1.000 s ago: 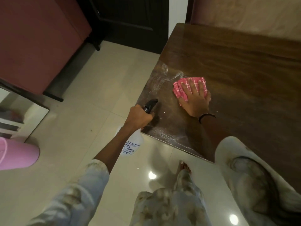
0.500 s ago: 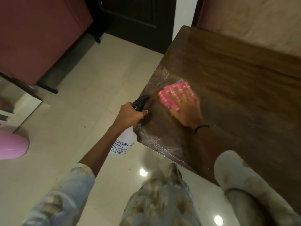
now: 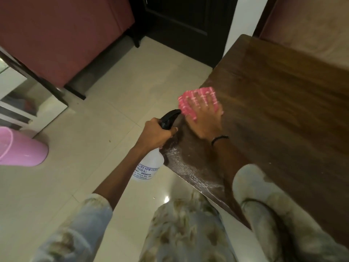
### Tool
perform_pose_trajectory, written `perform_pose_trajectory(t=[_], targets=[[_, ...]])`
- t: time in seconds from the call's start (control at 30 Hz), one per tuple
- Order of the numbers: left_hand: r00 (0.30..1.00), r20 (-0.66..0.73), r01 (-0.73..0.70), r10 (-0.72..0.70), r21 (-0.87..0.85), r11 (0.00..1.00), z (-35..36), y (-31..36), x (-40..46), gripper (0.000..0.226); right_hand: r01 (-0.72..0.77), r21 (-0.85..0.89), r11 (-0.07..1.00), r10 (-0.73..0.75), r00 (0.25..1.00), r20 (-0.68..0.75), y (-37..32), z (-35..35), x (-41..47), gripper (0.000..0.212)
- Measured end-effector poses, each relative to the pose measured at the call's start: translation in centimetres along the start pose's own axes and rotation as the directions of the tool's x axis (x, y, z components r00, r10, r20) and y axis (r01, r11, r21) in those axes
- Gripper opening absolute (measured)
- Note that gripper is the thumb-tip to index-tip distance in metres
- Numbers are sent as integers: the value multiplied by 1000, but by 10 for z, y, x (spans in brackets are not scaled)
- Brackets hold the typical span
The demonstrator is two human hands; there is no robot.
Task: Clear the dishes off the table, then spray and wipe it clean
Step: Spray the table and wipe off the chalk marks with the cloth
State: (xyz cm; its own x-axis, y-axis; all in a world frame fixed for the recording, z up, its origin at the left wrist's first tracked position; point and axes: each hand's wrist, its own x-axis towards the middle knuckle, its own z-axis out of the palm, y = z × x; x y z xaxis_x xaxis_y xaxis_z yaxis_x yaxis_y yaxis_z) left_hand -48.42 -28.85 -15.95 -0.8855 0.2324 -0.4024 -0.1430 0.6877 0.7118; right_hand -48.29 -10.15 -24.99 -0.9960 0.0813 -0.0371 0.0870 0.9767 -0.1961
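Note:
My right hand [image 3: 204, 120] presses flat, fingers spread, on a pink patterned cloth [image 3: 186, 105] at the left edge of the dark wooden table [image 3: 283, 103]. White wet streaks cover the near left corner of the tabletop. My left hand [image 3: 155, 134] grips the black trigger head of a white spray bottle [image 3: 149, 167], which hangs just off the table's left edge above the floor. No dishes show on the table.
Pale floor tiles [image 3: 94, 148] spread to the left. A pink bucket [image 3: 20, 148] sits at the far left. A maroon sofa [image 3: 62, 35] and a dark door [image 3: 185, 21] lie beyond. A padded chair back [image 3: 311, 25] stands behind the table.
My right hand has slid the cloth leftward to the table's edge. The left hand keeps the spray bottle beside the corner.

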Motion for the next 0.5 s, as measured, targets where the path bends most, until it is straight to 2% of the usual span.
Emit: perform_pose_trajectory(t=[0.1,0.23,0.3,0.37,0.43,0.5], targets=[[999,-32,41,-42,-9,999,-5,7,-9,29,64,131,989,-56,996,-63,-52,1,-45,58],[998,-24,52,-53,-23,998,-9,15,-24,35,213,157,964,-193,972,-136,-91,7,-103,46],[998,-16,55,-55,-11,998,-10,18,-32,34,281,117,953,-273,959,-80,-87,6,-127,50],[998,3,58,-58,-6,998,-8,22,-38,23,328,56,943,-329,944,6,-69,4,-149,56],[998,35,48,-48,-18,999,-6,27,-45,16,291,30,956,-292,955,59,-43,2,-168,58],[998,51,43,-40,-48,998,-4,31,-52,18,120,16,993,-121,989,89,-17,-2,-186,62]])
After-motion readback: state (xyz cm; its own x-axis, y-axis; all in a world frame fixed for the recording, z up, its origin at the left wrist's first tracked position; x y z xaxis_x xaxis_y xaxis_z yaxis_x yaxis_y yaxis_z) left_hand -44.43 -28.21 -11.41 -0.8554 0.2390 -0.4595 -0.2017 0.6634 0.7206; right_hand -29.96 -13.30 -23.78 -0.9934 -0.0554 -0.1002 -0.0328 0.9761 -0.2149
